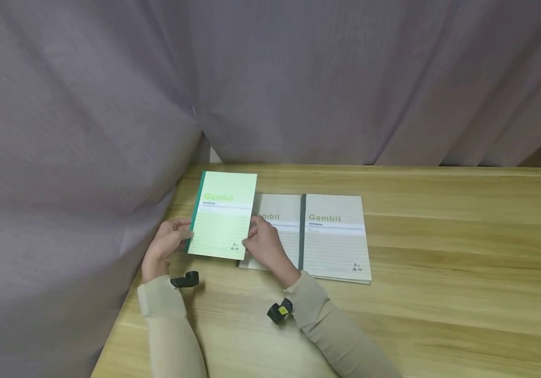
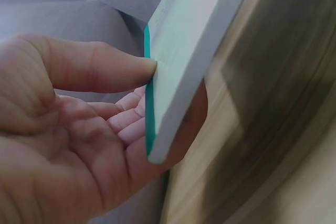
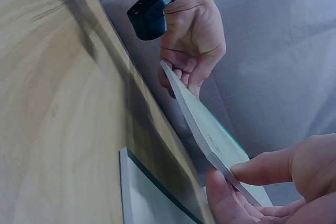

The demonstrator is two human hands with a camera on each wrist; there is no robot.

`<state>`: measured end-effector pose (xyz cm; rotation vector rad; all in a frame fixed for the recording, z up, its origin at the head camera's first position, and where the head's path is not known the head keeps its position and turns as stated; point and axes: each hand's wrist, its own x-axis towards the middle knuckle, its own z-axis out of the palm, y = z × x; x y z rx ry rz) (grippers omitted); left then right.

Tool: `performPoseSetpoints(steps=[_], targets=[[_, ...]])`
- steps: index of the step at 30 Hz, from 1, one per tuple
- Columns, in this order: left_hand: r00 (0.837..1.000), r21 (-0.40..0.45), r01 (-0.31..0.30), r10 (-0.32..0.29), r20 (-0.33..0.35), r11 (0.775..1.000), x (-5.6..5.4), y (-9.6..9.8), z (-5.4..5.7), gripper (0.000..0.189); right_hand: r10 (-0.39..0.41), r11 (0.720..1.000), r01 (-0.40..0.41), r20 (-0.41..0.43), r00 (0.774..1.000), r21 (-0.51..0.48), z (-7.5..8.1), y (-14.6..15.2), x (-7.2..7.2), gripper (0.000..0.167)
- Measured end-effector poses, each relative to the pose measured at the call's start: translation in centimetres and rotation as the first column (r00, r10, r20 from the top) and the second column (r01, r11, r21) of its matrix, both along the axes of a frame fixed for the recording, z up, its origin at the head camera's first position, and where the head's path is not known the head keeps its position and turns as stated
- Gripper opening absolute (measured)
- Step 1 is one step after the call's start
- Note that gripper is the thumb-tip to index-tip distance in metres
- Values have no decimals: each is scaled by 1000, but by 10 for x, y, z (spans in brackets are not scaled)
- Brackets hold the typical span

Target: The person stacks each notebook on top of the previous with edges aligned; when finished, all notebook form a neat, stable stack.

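A pale green Gambit notebook [image 1: 223,231] with a green spine is held up off the table, its cover facing up. My left hand [image 1: 162,247] pinches its spine side, the thumb on the cover and the fingers beneath, as the left wrist view shows. On the opposite edge, near the lower corner, my right hand [image 1: 267,242] pinches it between thumb and fingers. Two more Gambit notebooks lie side by side on the table: the middle notebook [image 1: 285,244] is partly covered by the raised one and my right hand, while the right-hand notebook [image 1: 335,247] shows another edge beneath it.
The wooden table [image 1: 440,262] extends to the right and towards me. Grey curtain [image 1: 298,79] hangs behind the table and along its left side. A black wrist camera [image 1: 185,280] sits on the left sleeve, another wrist camera [image 1: 279,311] on the right.
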<state>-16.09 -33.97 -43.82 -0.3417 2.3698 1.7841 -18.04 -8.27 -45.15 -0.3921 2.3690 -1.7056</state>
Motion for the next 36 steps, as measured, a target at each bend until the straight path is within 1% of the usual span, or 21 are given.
performPoseSetpoints(steps=[5,7,11,15,19,23,28,33,36], targets=[[1000,-15,14,-14,-7,1000,-4,3,-1,47,-30,1000,30,12,999,10,1,3,-1,57],[1000,-20,25,-25,-7,1000,-5,5,-1,47,-36,999,35,15,999,18,1,4,-1,55],[1000,-38,26,-27,-9,999,-7,8,-2,47,-37,999,37,7,999,28,2,8,-3,53],[999,-58,33,-33,-8,998,-9,13,2,49,-43,998,43,-8,999,37,5,11,-4,52],[1000,-64,12,-13,-7,998,-9,16,6,48,-41,998,43,-31,999,45,7,12,-5,52],[1000,-56,-16,16,2,998,-6,17,6,46,-43,996,47,-49,998,81,5,12,-4,51],[999,-15,-45,45,-1,999,-3,20,3,45,-40,993,46,-53,998,105,5,13,-4,52],[999,23,-47,47,-4,999,-2,26,2,45,-54,990,62,-62,997,129,7,17,-5,52],[999,17,-34,34,-2,999,-4,30,2,47,-64,989,72,-69,996,129,8,21,-7,51]])
